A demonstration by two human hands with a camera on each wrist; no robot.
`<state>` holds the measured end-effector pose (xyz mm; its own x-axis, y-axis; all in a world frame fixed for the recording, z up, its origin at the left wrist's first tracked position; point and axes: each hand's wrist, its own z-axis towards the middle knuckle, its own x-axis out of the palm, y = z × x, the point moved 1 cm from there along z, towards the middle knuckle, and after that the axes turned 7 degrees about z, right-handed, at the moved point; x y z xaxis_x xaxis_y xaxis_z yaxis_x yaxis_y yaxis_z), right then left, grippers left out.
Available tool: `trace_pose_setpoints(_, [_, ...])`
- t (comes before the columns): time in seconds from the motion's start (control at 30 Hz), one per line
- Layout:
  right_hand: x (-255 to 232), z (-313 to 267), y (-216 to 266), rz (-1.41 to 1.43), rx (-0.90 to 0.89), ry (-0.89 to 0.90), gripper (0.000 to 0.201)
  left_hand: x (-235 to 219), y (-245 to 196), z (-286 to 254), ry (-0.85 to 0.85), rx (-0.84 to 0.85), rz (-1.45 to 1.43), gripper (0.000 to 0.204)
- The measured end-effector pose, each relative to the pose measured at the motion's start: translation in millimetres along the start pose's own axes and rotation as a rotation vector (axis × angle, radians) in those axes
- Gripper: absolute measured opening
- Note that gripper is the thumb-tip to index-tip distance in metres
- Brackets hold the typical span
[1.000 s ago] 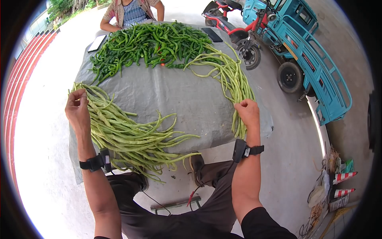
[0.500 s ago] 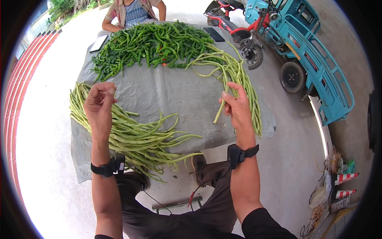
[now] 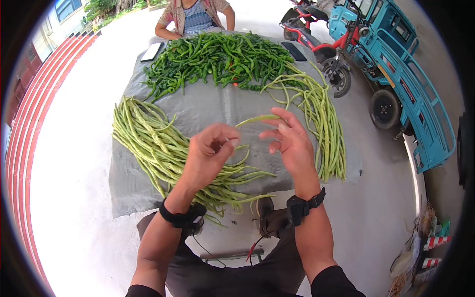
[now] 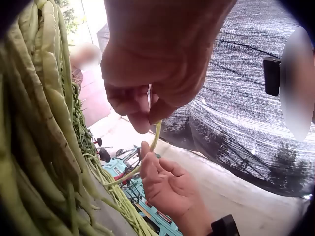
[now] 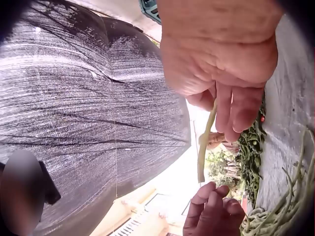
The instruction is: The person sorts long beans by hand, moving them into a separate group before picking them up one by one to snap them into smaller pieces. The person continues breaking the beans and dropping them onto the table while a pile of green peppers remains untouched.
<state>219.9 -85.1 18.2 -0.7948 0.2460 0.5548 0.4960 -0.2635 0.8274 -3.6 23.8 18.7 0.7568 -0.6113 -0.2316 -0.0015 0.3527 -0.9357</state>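
My right hand (image 3: pixel 297 146) pinches a pale green long bean (image 3: pixel 260 119) between thumb and fingers, with its free end pointing left. Close to that end is my left hand (image 3: pixel 210 153), its fingers curled and thumb near the index finger. In the right wrist view, the bean's blunt end (image 5: pixel 201 174) stands right at the left fingertips (image 5: pixel 209 189). The left wrist view has the bean (image 4: pixel 156 135) overlapping the left fingertips from below. Under and beside the left hand lies a big heap of long beans (image 3: pixel 148 133); a narrower bunch (image 3: pixel 326 133) lies right of the right hand.
A grey sheet (image 3: pixel 208 106) covers the table. Green chili peppers (image 3: pixel 217 57) are heaped along the far side between two phones, one white (image 3: pixel 152 51), one dark (image 3: pixel 294 51). A person (image 3: pixel 195 20) is behind them. A blue cargo tricycle (image 3: pixel 410 84) stands at the right.
My left hand has come right from the heap's far left toward the right hand. The right hand has lifted a long bean off the right bunch and swung its end leftward.
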Motion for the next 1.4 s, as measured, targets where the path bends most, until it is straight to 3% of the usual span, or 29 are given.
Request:
trace_pose_setpoints(0.27, [47,-1,-26,-0.11,-0.057,0.094,0.054,7,12,0,-0.116,-0.162,-0.478,0.035])
trace_pose_setpoints(0.4, [58,-4,-34,-0.308,-0.078,0.159,0.053,1,2,0,-0.144,-0.193,-0.57,0.038])
trace_pose_setpoints(0.6, [67,-7,-39,-0.491,-0.054,0.085,0.049,-6,7,-2,-0.138,-0.16,-0.642,0.034])
trace_pose_setpoints(0.7, [59,-6,-42,-0.86,-0.161,0.06,0.041,-9,2,-2,-0.152,-0.147,-0.615,0.033])
trace_pose_setpoints(0.9, [62,-3,-44,-1.086,-0.284,-0.015,0.021,-18,3,-2,-0.157,-0.101,-0.602,0.034])
trace_pose_setpoints(1.0, [59,-1,-41,-1.161,-0.423,-0.012,0.018,-36,2,2,-0.213,-0.089,-0.61,0.033])
trace_pose_setpoints(1.1, [59,2,-35,-1.253,-0.684,0.105,0.017,-59,-4,3,-0.269,-0.082,-0.67,0.032])
trace_pose_setpoints(1.3, [47,-3,-28,-1.034,-0.108,0.209,0.015,-106,4,3,-0.418,-0.131,-0.681,0.029])
trace_pose_setpoints(1.4, [48,-5,-25,-0.95,-0.135,0.23,0.014,-130,15,4,-0.505,-0.13,-0.7,0.031])
